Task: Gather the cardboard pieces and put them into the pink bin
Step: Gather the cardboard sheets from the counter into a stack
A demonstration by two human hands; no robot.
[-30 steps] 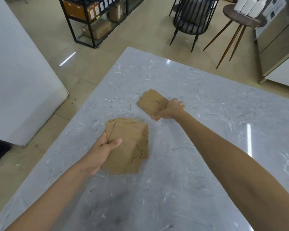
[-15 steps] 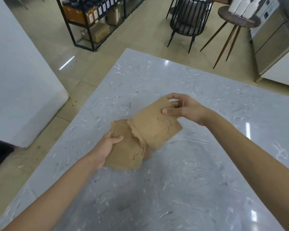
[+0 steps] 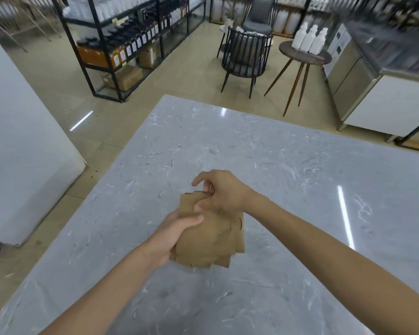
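Several brown cardboard pieces (image 3: 211, 240) form one fanned stack held just above the grey marble table (image 3: 288, 170), near its middle. My left hand (image 3: 174, 235) grips the stack's left edge, thumb on top. My right hand (image 3: 221, 191) pinches the stack's far top edge, thumb pressed on the upper piece. No pink bin is in view.
A white cabinet (image 3: 22, 153) stands to the left of the table. Beyond the table are a black shelf rack (image 3: 121, 44) with jars and boxes, a black chair (image 3: 246, 56), a round side table (image 3: 305, 56) with white bottles, and a steel counter (image 3: 385, 93) at the right.
My right hand lifted the far cardboard piece off the table and carried it onto the stack in my left hand. Both hands now hold one stack, and the camera has tilted up.
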